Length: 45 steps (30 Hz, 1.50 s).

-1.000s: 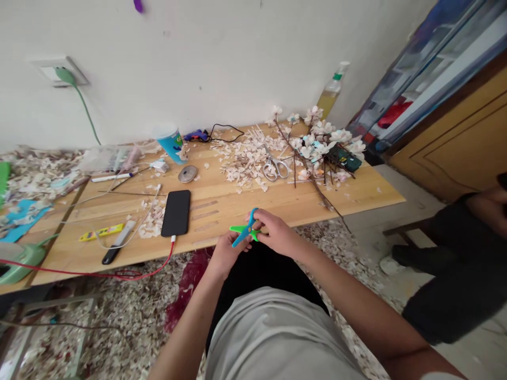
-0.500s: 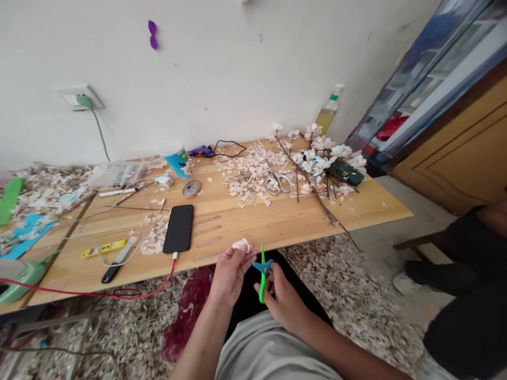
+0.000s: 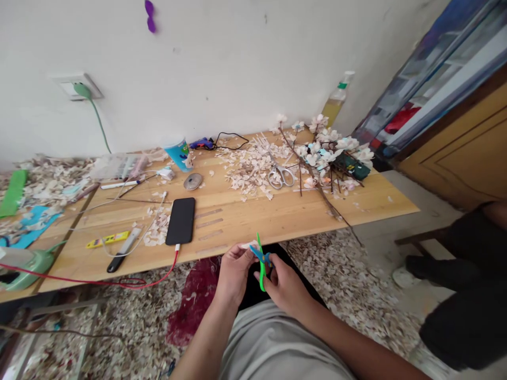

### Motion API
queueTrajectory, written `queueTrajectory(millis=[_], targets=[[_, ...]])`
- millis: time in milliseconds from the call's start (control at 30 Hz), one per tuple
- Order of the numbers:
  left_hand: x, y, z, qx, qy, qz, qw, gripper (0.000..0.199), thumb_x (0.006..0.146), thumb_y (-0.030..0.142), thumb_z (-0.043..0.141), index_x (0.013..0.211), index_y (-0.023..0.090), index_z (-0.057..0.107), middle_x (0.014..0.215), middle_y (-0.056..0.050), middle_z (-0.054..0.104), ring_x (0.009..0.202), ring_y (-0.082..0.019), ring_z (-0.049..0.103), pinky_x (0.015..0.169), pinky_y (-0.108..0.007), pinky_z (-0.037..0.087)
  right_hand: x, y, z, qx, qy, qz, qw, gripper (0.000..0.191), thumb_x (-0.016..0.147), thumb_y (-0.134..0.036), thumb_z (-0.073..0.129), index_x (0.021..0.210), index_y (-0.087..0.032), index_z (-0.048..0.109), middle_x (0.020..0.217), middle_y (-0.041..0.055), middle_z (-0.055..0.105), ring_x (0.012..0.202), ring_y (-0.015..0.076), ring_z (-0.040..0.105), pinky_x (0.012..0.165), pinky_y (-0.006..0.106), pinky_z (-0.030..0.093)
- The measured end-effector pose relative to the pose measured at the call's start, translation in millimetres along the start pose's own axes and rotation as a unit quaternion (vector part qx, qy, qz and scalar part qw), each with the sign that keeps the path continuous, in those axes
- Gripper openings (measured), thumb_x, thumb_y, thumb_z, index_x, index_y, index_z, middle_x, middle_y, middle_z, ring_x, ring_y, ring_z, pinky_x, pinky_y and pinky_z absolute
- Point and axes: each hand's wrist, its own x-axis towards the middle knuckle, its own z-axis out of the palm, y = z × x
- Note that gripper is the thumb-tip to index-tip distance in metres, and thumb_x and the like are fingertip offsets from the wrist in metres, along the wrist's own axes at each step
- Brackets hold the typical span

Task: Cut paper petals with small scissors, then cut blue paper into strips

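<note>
My left hand (image 3: 233,269) pinches a small whitish piece (image 3: 249,245), thin like a shaving or petal, just off the table's front edge. In my right hand (image 3: 283,282) are green and blue scissors (image 3: 261,261), fingers in the handles. Their blades are spread and meet the pale piece near my left fingertips; whether they have cut into it I cannot tell. Both hands are above my lap. On the table beyond lie grey-handled scissors (image 3: 281,177) beside a heap of pale shavings (image 3: 249,171).
Branches with white flowers (image 3: 325,150) lie at the table's right, one stem reaching past the edge. A phone (image 3: 180,221) with a red cable, a utility knife (image 3: 122,250) and a blue cup (image 3: 179,154) stand or lie leftward. A seated person's dark-clothed leg (image 3: 459,322) is at right.
The scissors have come left and up, so their blades now meet the pale piece. My left hand still pinches it. The view has tilted down slightly.
</note>
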Motion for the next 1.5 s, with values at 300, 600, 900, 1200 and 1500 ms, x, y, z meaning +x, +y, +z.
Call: queueTrajectory(millis=[300,600,900,1200,1500], targets=[[4,-7,-1.8,0.025,0.001,0.011,1.000,0.021,0.062,0.026,0.084,0.074,0.013,0.072,0.068,-0.001,0.070,0.059,-0.009,0.058,0.062,-0.020,0.047,0,4,0,0.000,0.001,0.000,1.000,0.019,0.086,-0.038,0.056,0.088,-0.021,0.048,0.070,-0.0016,0.057,0.059,0.0137,0.052,0.051,0.024,0.034],[5,-10,-2.2,0.010,0.025,0.009,1.000,0.019,0.063,0.025,0.083,0.072,0.015,0.070,0.068,0.001,0.069,0.060,-0.008,0.058,0.063,-0.020,0.047,3,9,5,-0.011,0.032,-0.013,0.999,0.009,0.088,-0.031,0.053,0.088,-0.022,0.051,0.069,-0.0008,0.059,0.058,0.0148,0.054,0.052,0.025,0.036],[4,-10,-4.9,0.048,0.022,0.025,0.998,0.019,0.066,0.029,0.081,0.073,0.014,0.072,0.068,0.000,0.068,0.062,-0.010,0.057,0.065,-0.021,0.047,7,13,6,-0.005,0.036,-0.013,0.999,0.009,0.084,-0.016,0.051,0.091,-0.021,0.053,0.072,-0.0005,0.062,0.059,0.0144,0.055,0.056,0.025,0.038],[1,-14,-12.5,0.127,0.006,0.048,0.991,0.018,0.072,0.032,0.076,0.077,0.015,0.072,0.068,-0.001,0.066,0.063,-0.012,0.056,0.064,-0.022,0.045,5,9,3,-0.003,0.034,-0.032,0.999,0.007,0.084,-0.017,0.051,0.088,-0.022,0.051,0.080,0.0015,0.065,0.063,0.0147,0.058,0.056,0.024,0.040],[1,-1,-14.3,0.198,-0.028,0.047,0.979,0.020,0.071,0.034,0.076,0.075,0.015,0.072,0.063,0.000,0.065,0.059,-0.011,0.055,0.062,-0.022,0.044,5,12,-6,-0.055,0.042,-0.039,0.997,0.010,0.082,-0.016,0.052,0.089,-0.022,0.050,0.076,0.0007,0.063,0.062,0.0153,0.057,0.056,0.025,0.037]])
